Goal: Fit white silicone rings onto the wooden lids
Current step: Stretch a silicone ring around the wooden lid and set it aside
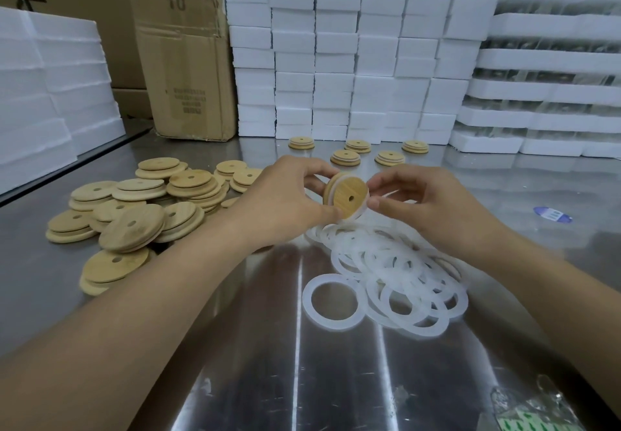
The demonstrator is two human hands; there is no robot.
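Note:
My left hand (289, 197) grips a round wooden lid (346, 197) with a centre hole, held on edge above the table. A white silicone ring (364, 207) sits around the lid's right rim, and my right hand (408, 200) pinches it there with thumb and fingertips. Below the hands lies a heap of loose white silicone rings (396, 282). A pile of bare wooden lids (134, 215) spreads over the table at the left. Several lids with rings (356, 155) stand apart at the back.
The steel table (268, 363) is walled in at the back by stacked white foam blocks (336, 60) and a cardboard box (188, 60). More foam (43, 87) rises at the left. A blue-white label (552, 214) lies at the right, a plastic bag (534, 410) at the bottom right.

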